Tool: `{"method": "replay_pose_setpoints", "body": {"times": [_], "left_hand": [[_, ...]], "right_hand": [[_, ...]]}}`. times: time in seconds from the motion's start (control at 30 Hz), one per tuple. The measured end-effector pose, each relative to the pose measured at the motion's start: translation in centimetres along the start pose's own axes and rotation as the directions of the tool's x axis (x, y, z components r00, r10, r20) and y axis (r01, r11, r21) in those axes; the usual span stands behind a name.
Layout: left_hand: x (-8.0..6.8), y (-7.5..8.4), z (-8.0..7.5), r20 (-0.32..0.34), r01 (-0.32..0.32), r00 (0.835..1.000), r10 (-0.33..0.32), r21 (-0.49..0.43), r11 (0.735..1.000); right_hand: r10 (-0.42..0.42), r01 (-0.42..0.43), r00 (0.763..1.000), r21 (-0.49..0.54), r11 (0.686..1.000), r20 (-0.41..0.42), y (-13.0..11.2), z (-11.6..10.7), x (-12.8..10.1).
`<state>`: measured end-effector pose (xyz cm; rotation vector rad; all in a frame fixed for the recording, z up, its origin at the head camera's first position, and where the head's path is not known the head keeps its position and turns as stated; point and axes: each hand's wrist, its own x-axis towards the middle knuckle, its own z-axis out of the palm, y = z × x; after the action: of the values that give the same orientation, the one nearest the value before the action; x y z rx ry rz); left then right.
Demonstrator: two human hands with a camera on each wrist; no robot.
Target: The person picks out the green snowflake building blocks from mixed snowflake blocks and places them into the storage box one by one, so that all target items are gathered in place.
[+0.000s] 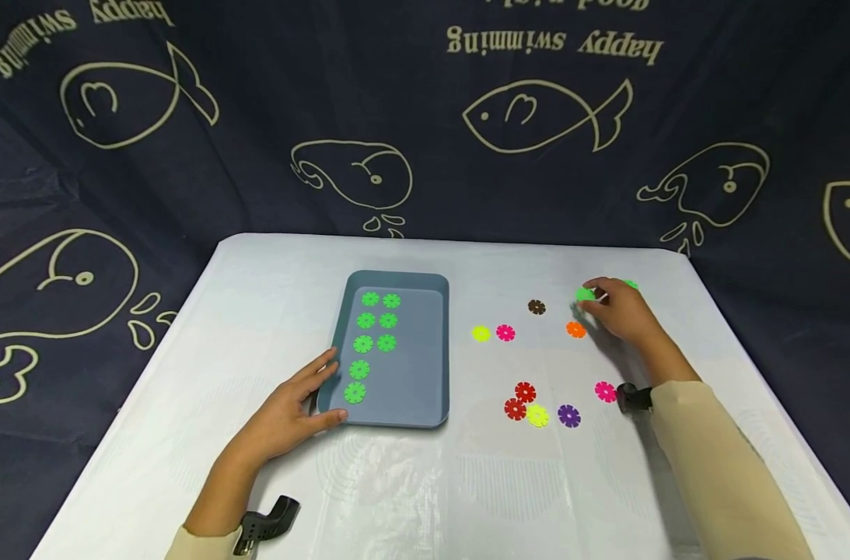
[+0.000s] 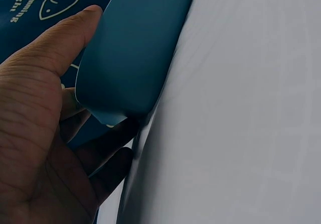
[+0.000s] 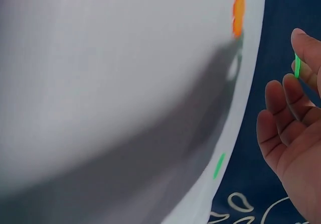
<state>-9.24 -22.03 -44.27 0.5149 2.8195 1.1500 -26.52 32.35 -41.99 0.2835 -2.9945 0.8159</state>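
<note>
A blue-grey tray (image 1: 425, 365) lies left of centre on the white table and holds several green snowflake discs (image 1: 374, 320) in two columns. My left hand (image 1: 329, 389) grips the tray's near left corner (image 2: 125, 68), thumb on the rim and fingers under it. At the far right my right hand (image 1: 594, 296) pinches a green disc (image 1: 584, 295) between thumb and fingertip just above the table; the disc shows edge-on (image 3: 297, 66) in the right wrist view. Another green disc (image 1: 631, 285) lies on the table behind that hand.
Loose discs lie right of the tray: brown (image 1: 536, 306), orange (image 1: 575, 329), yellow (image 1: 480, 334), pink (image 1: 505, 333), two red (image 1: 519, 400), yellow (image 1: 537, 415), purple (image 1: 568, 415), pink (image 1: 605, 391). A dark fish-print cloth (image 1: 425, 117) hangs behind the table.
</note>
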Motion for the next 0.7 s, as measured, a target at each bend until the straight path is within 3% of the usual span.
{"method": "replay_pose_setpoints", "body": {"times": [0.4,0.7], "left_hand": [[0.0,-0.1,0.0,-0.012,-0.002,1.0,0.002,0.007,1.0],[0.0,-0.1,0.0,-0.009,-0.004,1.0,0.004,0.006,1.0]], "right_hand": [[-0.12,0.118,0.992,0.058,0.991,0.031,-3.9,1.2,-0.6],[-0.232,0.228,0.971,0.065,0.971,0.061,-6.6,2.1,-0.9]]}}
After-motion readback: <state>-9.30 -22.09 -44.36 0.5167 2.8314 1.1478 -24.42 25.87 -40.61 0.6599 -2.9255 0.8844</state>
